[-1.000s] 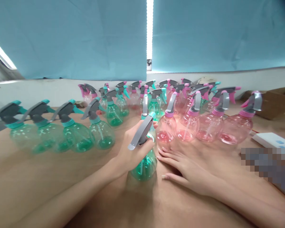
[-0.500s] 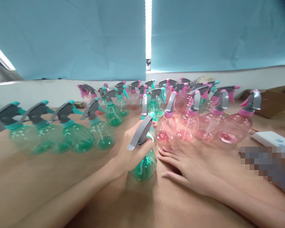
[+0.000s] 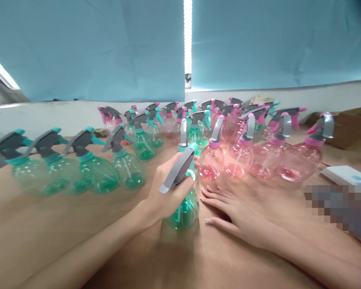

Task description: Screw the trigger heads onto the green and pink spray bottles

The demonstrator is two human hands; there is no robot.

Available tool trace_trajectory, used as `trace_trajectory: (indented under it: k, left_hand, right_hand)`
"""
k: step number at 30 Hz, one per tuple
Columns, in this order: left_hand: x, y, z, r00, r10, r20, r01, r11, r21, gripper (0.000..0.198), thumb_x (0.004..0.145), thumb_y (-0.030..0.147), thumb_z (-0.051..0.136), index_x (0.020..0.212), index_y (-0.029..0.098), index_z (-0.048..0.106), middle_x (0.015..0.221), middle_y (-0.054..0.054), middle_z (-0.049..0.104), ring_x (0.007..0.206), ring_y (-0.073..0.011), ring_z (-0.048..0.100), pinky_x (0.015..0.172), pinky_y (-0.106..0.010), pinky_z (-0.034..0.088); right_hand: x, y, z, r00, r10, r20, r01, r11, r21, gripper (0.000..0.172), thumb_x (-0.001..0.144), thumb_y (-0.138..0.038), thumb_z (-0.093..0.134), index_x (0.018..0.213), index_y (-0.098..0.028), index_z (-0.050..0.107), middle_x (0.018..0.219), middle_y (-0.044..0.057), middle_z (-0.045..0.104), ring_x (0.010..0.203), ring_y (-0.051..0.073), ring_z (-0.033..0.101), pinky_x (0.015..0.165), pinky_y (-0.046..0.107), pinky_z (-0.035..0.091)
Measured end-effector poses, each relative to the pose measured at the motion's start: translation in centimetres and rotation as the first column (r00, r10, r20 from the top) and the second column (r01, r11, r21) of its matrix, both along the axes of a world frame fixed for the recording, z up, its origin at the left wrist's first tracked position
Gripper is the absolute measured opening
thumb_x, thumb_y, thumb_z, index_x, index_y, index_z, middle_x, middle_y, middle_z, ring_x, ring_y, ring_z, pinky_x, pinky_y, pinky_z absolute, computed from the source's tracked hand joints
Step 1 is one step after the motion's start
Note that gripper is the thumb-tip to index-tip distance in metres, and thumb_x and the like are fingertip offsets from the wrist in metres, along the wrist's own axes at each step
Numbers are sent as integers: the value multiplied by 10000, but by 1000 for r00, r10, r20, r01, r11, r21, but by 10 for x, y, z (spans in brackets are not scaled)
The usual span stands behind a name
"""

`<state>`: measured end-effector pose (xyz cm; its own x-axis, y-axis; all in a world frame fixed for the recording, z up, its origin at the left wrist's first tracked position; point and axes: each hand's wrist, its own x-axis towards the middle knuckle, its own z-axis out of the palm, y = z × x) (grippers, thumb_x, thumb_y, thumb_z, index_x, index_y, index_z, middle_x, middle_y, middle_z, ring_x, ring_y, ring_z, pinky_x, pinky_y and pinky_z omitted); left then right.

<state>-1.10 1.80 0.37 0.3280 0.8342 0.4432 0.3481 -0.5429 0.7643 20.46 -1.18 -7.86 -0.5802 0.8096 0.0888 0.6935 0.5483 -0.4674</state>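
Observation:
My left hand (image 3: 170,188) is wrapped round the neck of a green spray bottle (image 3: 184,212) with a grey and teal trigger head, at the middle of the table. The bottle's upper body is partly hidden by the fingers. My right hand (image 3: 233,212) lies palm down on the table just to the right of that bottle, fingers stretched out and holding nothing. Just beyond its fingertips stands a pink spray bottle (image 3: 211,162), the nearest in a row of several pink ones. A green spray bottle (image 3: 128,170) ends the row of green ones on the left.
More pink and green spray bottles crowd the back of the wooden table (image 3: 63,233). At the right are a white box (image 3: 343,174) with blue marks, a cardboard box (image 3: 349,128) and a pixelated patch. Blue sheets (image 3: 93,48) hang behind.
Both hands keep almost the same place, the left still round the green spray bottle. The things on the right appear shifted very slightly rightward in the view.

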Motion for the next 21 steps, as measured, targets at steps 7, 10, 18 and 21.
trace_trajectory:
  k: [7, 10, 18, 21]
  left_hand:
    - [-1, 1, 1, 996, -43, 83, 45, 998, -32, 167, 755, 103, 515, 883, 188, 582, 827, 6, 589, 681, -122, 535, 622, -262, 435]
    - [-2, 1, 1, 995, -39, 87, 42, 998, -43, 162, 756, 113, 521, 887, 188, 579, 825, 4, 587, 684, -127, 535, 620, -265, 437]
    - [-2, 1, 1, 998, 1, 68, 3, 999, -46, 137, 768, 159, 530, 891, 204, 575, 754, 13, 549, 625, -129, 485, 598, -278, 426]
    - [-1, 3, 0, 998, 7, 69, -3, 999, -55, 184, 768, 166, 530, 937, 217, 581, 659, 44, 464, 580, -124, 460, 624, -292, 448]
  right_hand:
    - [1, 1, -2, 1000, 3, -14, -3, 1000, -2, 586, 954, -577, 482, 1435, -242, 497, 1501, 60, 456, 1404, 301, 388, 1162, 534, 308]
    - [1, 0, -2, 1000, -1, -27, 1, 1000, -3, 580, 948, -572, 500, 1434, -256, 498, 1498, 60, 464, 1405, 306, 387, 1164, 539, 300]
    - [0, 0, 1, 1000, 3, -4, -3, 1000, -20, 601, 950, -572, 494, 1441, -225, 488, 1505, 69, 456, 1410, 304, 378, 1166, 535, 299]
    - [1, 0, 0, 1000, -5, -17, 4, 1000, -7, 581, 948, -570, 501, 1432, -249, 502, 1494, 63, 472, 1403, 307, 389, 1164, 539, 300]
